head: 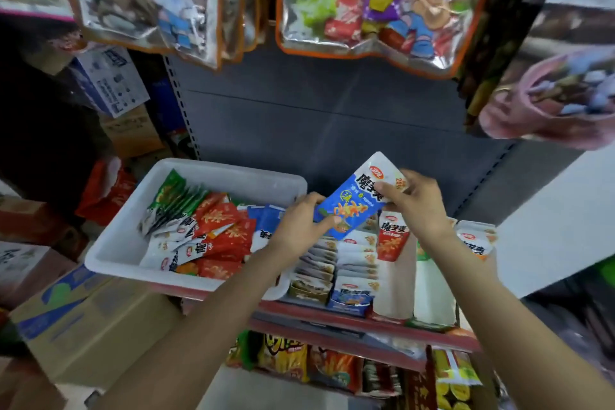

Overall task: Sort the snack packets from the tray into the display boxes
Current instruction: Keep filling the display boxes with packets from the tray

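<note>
Holding a blue snack packet (pixel 357 198) tilted above the display boxes (pixel 352 268), you pinch its lower end with your left hand (pixel 301 226) and its white top with your right hand (pixel 417 201). White tray (pixel 113 251) of red, green, blue packets sits just left, touching the boxes.

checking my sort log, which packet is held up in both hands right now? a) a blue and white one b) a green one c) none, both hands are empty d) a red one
a, the left hand and right hand both pinch one blue and white packet above the display boxes, right of the white tray.
</note>
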